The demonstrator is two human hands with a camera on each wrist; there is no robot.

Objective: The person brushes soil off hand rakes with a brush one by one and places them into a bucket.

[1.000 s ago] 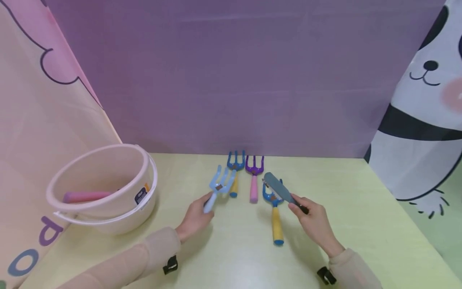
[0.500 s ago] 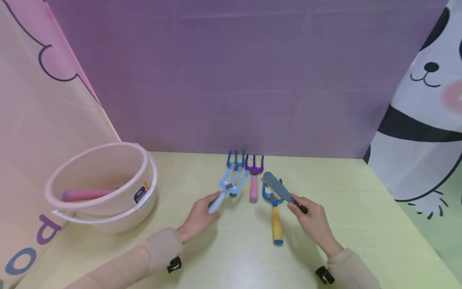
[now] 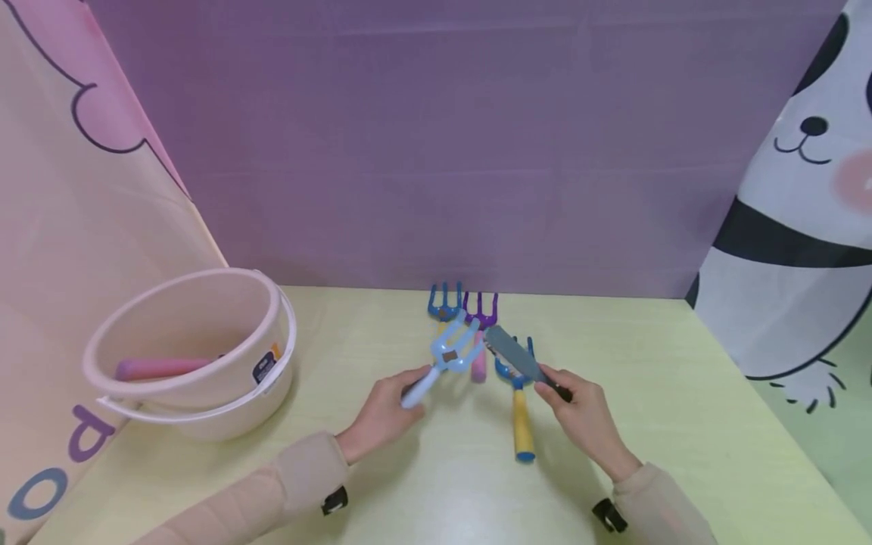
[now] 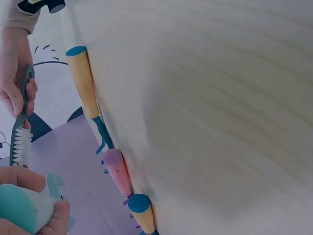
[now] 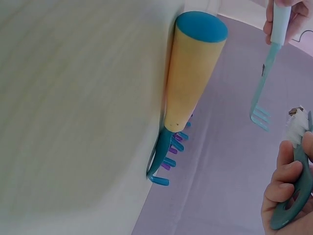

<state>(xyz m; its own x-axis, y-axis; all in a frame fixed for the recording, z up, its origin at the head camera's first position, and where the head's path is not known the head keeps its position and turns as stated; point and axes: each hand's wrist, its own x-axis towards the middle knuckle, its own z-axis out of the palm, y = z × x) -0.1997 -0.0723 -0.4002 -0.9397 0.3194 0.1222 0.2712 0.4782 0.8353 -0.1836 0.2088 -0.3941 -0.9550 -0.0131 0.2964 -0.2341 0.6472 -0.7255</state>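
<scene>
My left hand [image 3: 384, 412] grips a light blue garden hand fork [image 3: 450, 356] by its handle, prongs pointing up and right above the table. In my right hand [image 3: 584, 409] is a grey-green brush [image 3: 511, 350]; its white bristles [image 4: 22, 144] show in the left wrist view. Fork head and brush tip are close together; the right wrist view shows a gap between them. Below the brush lies a blue fork with a yellow handle [image 3: 522, 424]. A purple fork with a pink handle [image 3: 480, 369] and another blue fork [image 3: 444, 312] lie behind, partly hidden by the held fork.
A pale pink bucket [image 3: 272, 322] with a white handle stands on the left of the table [image 3: 436, 499]. Inside it shows a pink handle [image 3: 163, 369]. A purple cloth [image 3: 436, 151] hangs along the back edge, with printed cloths at both sides.
My left hand has carried the light blue fork rightward, closer to the brush, so it now overlaps the purple fork in view. My right hand has shifted slightly left with the brush.
</scene>
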